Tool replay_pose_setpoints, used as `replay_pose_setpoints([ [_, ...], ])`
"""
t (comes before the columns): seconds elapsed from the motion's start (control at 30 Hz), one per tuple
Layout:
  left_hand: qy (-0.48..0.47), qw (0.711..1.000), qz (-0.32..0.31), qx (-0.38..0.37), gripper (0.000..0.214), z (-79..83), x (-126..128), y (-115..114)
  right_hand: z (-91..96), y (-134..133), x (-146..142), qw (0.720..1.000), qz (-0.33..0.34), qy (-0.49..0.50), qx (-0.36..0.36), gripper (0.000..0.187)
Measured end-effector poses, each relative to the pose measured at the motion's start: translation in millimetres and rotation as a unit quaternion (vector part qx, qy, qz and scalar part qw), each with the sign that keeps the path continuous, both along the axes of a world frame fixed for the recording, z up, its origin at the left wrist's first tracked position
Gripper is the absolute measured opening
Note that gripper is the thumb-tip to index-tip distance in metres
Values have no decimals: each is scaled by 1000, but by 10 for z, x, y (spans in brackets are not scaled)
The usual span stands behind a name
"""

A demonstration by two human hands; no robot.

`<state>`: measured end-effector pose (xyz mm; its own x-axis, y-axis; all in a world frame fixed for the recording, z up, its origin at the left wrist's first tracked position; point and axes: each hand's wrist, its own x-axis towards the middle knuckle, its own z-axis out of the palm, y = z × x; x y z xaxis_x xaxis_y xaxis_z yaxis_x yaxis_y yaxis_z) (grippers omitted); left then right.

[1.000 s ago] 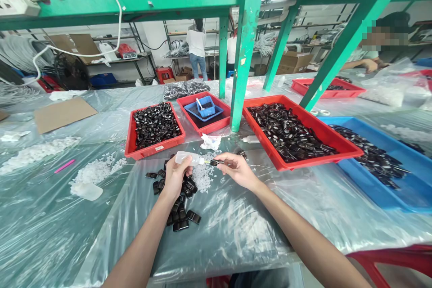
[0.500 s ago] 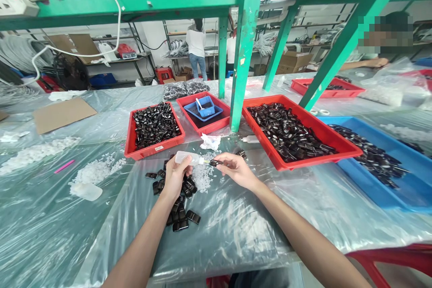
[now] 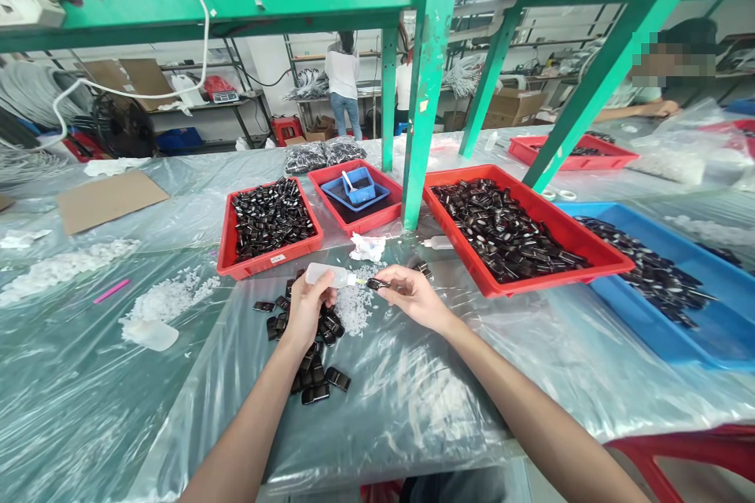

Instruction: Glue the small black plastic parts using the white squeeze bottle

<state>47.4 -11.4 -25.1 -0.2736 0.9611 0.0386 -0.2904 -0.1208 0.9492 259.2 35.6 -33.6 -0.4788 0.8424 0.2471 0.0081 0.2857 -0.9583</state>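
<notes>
My left hand (image 3: 312, 302) is closed around a translucent squeeze bottle (image 3: 328, 276), which lies nearly level with its thin tip pointing right. Between the fingertips of my right hand (image 3: 413, 297) is a small glossy black plastic part (image 3: 376, 284). The bottle's tip meets the near end of that part, though whether they touch is too small to tell. Below my left hand, several loose black parts (image 3: 317, 369) lie in a heap on the plastic sheet. White granules (image 3: 355, 313) are scattered under the bottle's tip.
Red trays of black parts stand at the left (image 3: 270, 258) and right (image 3: 613, 263), with a blue tray (image 3: 649, 330) beyond. A red tray (image 3: 392, 216) holds small blue trays. A green post (image 3: 421, 94) rises ahead. A pink stick (image 3: 112, 291) lies left. Other people (image 3: 344, 82) are behind.
</notes>
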Motion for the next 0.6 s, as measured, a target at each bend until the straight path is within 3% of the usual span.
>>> replay_pose_setpoints([
  [0.13, -6, 1000, 25, 3, 33, 18, -3, 6, 38, 139, 194, 993, -58, -77, 70, 22],
  [0.3, -22, 999, 45, 12, 33, 39, -4, 8, 24, 391, 531, 939, -205, -226, 156, 13],
  [0.47, -21, 999, 39, 10, 33, 43, -8, 4, -40, 402, 623, 894, -211, -364, 156, 17],
  [0.6, -20, 999, 47, 8, 34, 42, -10, 10, -48, 369, 632, 875, -204, -387, 207, 31],
])
